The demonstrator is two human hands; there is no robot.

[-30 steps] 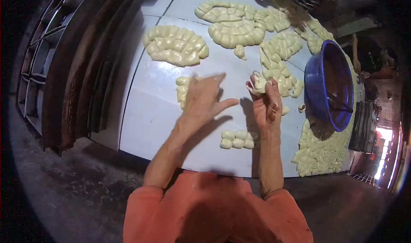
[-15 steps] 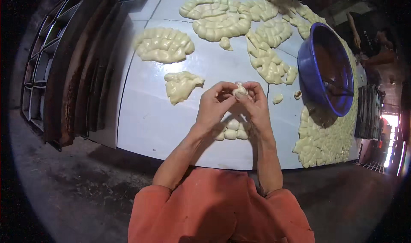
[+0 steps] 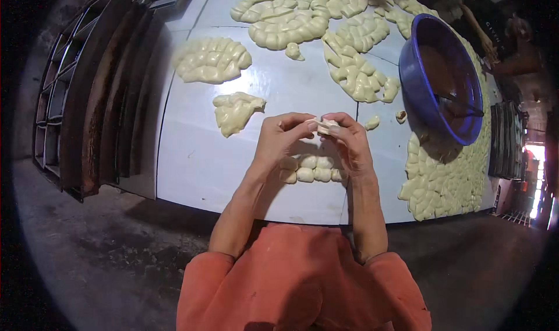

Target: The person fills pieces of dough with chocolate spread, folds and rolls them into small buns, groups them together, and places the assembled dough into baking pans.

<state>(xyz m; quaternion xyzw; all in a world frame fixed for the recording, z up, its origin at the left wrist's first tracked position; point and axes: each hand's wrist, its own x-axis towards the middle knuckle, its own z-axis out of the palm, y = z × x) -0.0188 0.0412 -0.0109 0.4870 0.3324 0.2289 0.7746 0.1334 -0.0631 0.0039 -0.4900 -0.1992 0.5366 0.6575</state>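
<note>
Between my two hands, above the white table, is a small pale piece of dough. My left hand pinches its left edge with thumb and forefinger. My right hand grips the main part with closed fingers. Rows of small rounded dough pieces lie on the table just below my hands, partly covered by my right wrist. A flat, ragged lump of dough rests ahead to the left. Close to my right hand lie a small dough piece and another with a brown filling.
A purple basin with brown filling and a dark stick-like tool stands at right. Scored dough slabs spread over the far table; a large dough sheet covers the right end. Metal racks stand left. Another person's arm shows far right.
My hands have drawn slightly apart, stretching the dough piece between them. More of the rounded pieces below now shows. The whole view has shifted a little.
</note>
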